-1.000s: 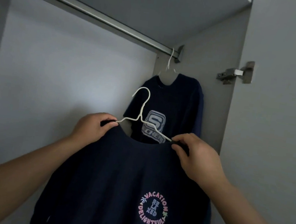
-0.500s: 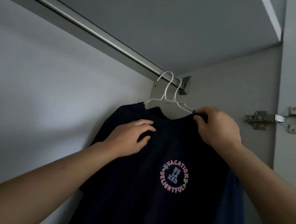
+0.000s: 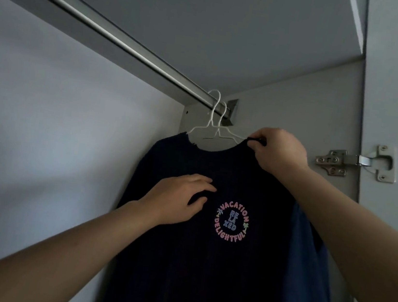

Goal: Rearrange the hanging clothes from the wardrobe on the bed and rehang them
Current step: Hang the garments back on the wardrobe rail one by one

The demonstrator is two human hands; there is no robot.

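Navy shirt [image 3: 203, 265] hiding second shirt [image 3: 307, 241], right hand [image 3: 279, 151] pinching collar

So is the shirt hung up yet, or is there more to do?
Nearly. Done: the dark navy T-shirt with the round "Vacation" print hangs by its white wire hanger on the silver metal rail. In hand: the right hand pinches the collar, the left hand rests flat on the front. Left: letting go.

Single head view, tilted up into the wardrobe's right corner, close to the rail [image 3: 121, 39] and shirt [image 3: 203, 265]. Both forearms enter from below (wide-angle, edges bent); no second view.
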